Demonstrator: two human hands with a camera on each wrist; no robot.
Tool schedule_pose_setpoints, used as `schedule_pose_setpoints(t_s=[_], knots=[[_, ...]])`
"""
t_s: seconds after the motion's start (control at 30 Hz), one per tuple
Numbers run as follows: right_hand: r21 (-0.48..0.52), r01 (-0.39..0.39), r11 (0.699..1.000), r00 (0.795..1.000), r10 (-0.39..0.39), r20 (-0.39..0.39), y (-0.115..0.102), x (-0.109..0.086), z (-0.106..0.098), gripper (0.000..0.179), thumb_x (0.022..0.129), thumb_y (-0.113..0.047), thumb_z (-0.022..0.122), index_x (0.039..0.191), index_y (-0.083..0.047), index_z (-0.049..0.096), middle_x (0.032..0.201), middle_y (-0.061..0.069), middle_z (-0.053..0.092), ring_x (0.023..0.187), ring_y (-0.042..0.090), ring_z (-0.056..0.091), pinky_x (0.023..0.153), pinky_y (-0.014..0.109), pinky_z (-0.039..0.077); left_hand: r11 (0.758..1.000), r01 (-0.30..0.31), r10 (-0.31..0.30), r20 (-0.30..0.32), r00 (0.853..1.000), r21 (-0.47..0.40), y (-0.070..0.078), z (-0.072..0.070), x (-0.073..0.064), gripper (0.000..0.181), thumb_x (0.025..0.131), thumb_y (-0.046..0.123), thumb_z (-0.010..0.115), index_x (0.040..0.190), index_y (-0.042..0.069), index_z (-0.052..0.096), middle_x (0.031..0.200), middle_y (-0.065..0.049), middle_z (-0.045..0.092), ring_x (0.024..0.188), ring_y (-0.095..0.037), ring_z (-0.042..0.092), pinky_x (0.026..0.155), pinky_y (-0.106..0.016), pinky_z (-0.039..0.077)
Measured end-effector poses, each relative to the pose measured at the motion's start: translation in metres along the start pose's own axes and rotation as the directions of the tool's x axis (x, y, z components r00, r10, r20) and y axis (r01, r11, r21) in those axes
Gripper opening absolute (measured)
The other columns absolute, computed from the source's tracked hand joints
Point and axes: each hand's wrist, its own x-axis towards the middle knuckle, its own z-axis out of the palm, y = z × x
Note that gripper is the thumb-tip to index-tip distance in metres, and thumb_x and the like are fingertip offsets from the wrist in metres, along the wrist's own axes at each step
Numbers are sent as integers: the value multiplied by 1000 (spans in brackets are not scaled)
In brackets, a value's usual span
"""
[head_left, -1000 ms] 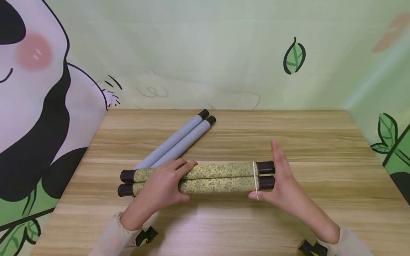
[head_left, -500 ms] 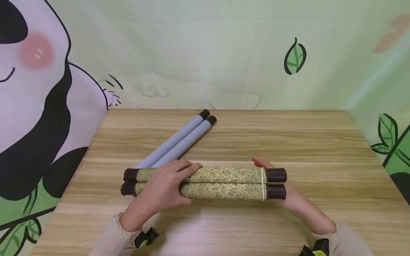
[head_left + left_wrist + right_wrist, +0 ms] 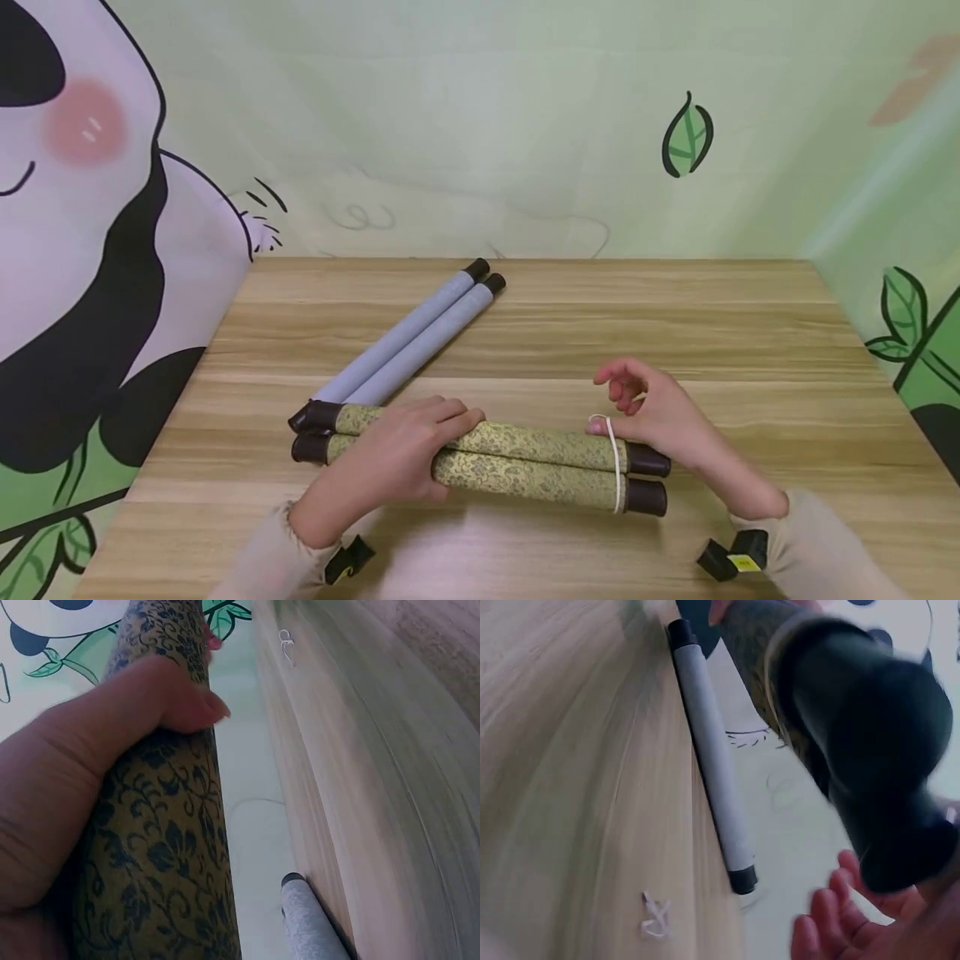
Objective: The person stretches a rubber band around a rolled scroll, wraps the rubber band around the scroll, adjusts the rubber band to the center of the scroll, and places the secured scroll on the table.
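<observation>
Grasping two yellow patterned scrolls (image 3: 540, 482) side by side in the left grip (image 3: 405, 448), with dark end caps (image 3: 647, 498) jutting out on both sides. Holding them seemingly raised above the desk (image 3: 750, 350). Catching a white band (image 3: 618, 479) on the thumb of the right grip (image 3: 663, 421) while leaving its other fingers loosely bent, holding no scroll. Stretching that band across both scrolls, well to the right of the left grip, just short of the caps. Probably working the band at this end; fitting it or removing it, impossible to tell. Calling next, by judgement, for steadying the left grip and either freeing the thumb or guiding the band along. Leaving two blue scrolls (image 3: 427, 343) lying beyond the left grip.
</observation>
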Motion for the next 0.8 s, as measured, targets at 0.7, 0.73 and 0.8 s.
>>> schedule_pose_setpoints(t_s=[0.7,0.73,0.8], knots=[[-14,258,966,961,-255,106,-12,-22,-1,17,88,-1,68,98,-13,61,96,-1,65,93,9,64,83,27,56,997,79,-79,-4,997,-13,-3,6,2,93,51,40,92,133,11,60,114,-2,68,104,-20,65,96,-36,55],[-49,289,956,952,-282,115,-10,-22,-1,20,88,-4,70,102,-15,61,101,-3,65,97,8,63,86,28,56,996,87,-87,0,996,-14,-4,7,1,93,52,40,92,134,11,60,115,-2,68,104,-20,65,96,-36,55],[-166,346,924,937,-329,118,-9,-24,1,32,83,-17,78,111,-18,62,111,-5,64,106,11,62,94,34,54,994,104,-104,3,995,-17,-4,7,1,94,52,39,92,135,12,59,115,-2,68,104,-20,65,95,-35,55]])
